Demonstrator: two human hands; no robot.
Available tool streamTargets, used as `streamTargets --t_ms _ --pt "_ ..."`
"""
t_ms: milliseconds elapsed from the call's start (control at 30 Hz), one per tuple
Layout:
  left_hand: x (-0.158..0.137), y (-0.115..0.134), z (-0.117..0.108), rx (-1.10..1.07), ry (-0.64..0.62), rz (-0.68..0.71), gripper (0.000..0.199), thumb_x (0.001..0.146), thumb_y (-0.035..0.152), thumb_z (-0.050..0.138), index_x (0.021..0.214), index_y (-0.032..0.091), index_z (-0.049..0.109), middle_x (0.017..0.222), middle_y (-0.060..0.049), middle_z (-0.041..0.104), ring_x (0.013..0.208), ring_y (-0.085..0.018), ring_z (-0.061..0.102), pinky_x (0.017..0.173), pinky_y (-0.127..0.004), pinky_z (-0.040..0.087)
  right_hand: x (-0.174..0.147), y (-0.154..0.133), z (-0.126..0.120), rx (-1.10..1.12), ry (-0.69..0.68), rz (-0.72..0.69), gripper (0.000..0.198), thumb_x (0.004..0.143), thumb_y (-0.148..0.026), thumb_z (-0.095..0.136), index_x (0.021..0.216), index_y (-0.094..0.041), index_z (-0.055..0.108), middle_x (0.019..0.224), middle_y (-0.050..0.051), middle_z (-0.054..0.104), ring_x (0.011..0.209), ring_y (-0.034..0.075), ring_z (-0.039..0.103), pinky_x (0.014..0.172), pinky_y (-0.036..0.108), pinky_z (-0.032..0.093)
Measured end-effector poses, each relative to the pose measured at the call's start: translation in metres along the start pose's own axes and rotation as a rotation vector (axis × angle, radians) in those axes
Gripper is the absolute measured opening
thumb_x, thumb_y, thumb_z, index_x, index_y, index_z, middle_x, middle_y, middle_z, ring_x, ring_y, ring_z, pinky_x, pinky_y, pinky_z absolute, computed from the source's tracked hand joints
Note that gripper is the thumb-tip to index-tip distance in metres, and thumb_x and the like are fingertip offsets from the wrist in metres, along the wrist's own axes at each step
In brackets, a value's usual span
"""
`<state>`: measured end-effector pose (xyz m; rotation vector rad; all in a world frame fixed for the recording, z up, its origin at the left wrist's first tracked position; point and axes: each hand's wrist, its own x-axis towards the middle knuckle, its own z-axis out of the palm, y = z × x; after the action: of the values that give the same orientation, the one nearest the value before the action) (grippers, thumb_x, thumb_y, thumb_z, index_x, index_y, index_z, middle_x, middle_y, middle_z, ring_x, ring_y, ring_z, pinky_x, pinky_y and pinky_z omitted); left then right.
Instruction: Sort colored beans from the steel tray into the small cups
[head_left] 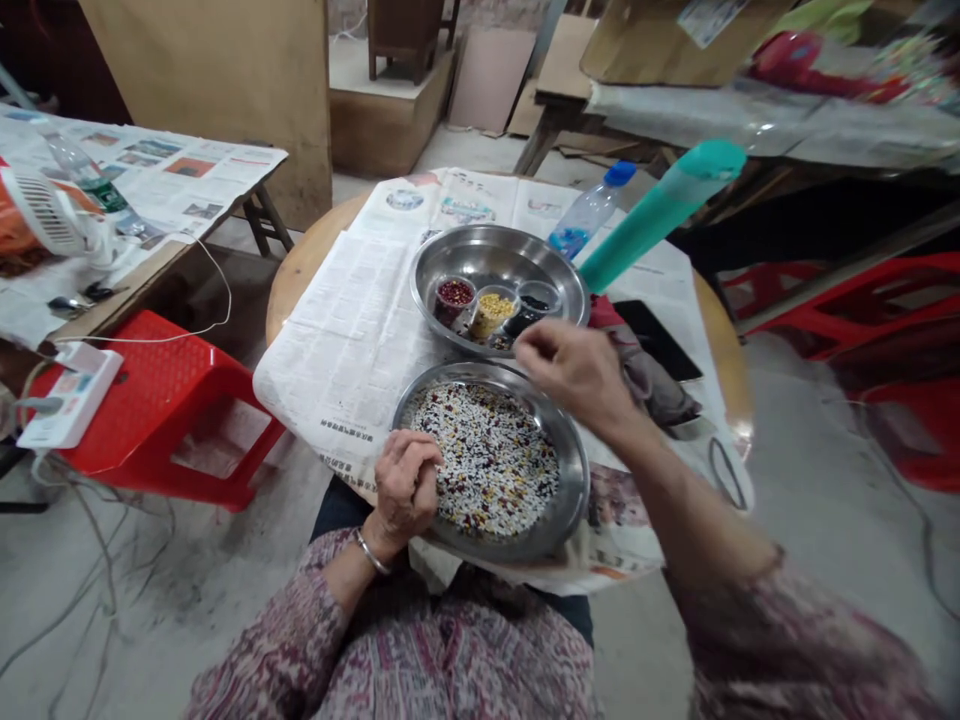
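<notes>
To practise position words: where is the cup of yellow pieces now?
Near the head view's centre, the yellow-filled cup sits inside the far bowl, right of the red-filled cup and left of the black-filled cup.

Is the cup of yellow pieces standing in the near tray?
No, the cup of yellow pieces stands in the far metal bowl, beyond the near tray.

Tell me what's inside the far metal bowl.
The bowl holds cups: dark red grains in one, yellow grains in another, black grains in a third. The right hand covers part of the rim; the floor beneath the cups is hidden.
</notes>
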<state>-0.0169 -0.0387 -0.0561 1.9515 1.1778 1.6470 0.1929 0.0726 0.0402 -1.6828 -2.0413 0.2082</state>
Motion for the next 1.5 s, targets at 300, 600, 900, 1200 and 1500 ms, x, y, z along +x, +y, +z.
streamTargets --t_ms 300,600,900,1200,1500 --pt "0.002 0.001 -0.001 0.038 -0.02 -0.006 0.018 0.093 0.008 0.047 0.082 0.019 0.057 0.087 -0.004 0.062 0.086 -0.017 0.058 0.081 -0.033 0.048 -0.113 -0.037 0.062 -0.045 -0.332 -0.354 0.018 0.093 -0.02 0.05 0.084 -0.02 0.065 0.083 0.004 0.069 0.073 0.016 0.06 0.065 0.027 0.037" --pt "0.006 0.004 -0.001 0.087 -0.022 -0.004 0.019 0.092 0.008 0.046 0.08 0.019 0.056 0.085 -0.003 0.061 0.086 -0.017 0.057 0.082 -0.033 0.047 -0.086 -0.014 0.063 -0.193 -0.034 -0.051 0.021 0.097 -0.025 0.048 0.099 -0.019 0.068 0.102 0.012 0.069 0.1 0.025 0.058 0.077 0.033 0.042" --pt "0.006 0.004 0.0 0.074 -0.013 0.011 0.02 0.09 0.006 0.046 0.079 0.019 0.056 0.084 -0.002 0.06 0.084 -0.016 0.056 0.079 -0.031 0.046 -0.109 -0.009 0.056 -0.082 -0.195 -0.168 0.025 0.091 -0.01 0.05 0.1 -0.021 0.07 0.094 0.006 0.07 0.086 0.019 0.062 0.073 0.029 0.043" --pt "0.021 0.01 -0.012 0.287 -0.356 0.072 0.019 0.091 0.008 0.051 0.104 0.019 0.058 0.107 -0.008 0.06 0.107 -0.022 0.056 0.097 -0.041 0.046 -0.147 -0.005 0.04 -0.151 0.087 -0.056 0.024 0.092 -0.019 0.052 0.106 -0.02 0.072 0.112 0.009 0.073 0.103 0.027 0.059 0.09 0.039 0.042" --pt "0.04 0.013 -0.028 0.61 -0.874 0.146 0.05 0.081 0.025 0.074 0.124 0.02 0.048 0.119 -0.011 0.056 0.105 -0.028 0.058 0.085 -0.038 0.053 -0.16 -0.016 0.056 -0.076 0.209 0.105 0.02 0.091 -0.025 0.052 0.095 -0.024 0.071 0.1 0.005 0.076 0.099 0.026 0.062 0.113 0.054 0.023"
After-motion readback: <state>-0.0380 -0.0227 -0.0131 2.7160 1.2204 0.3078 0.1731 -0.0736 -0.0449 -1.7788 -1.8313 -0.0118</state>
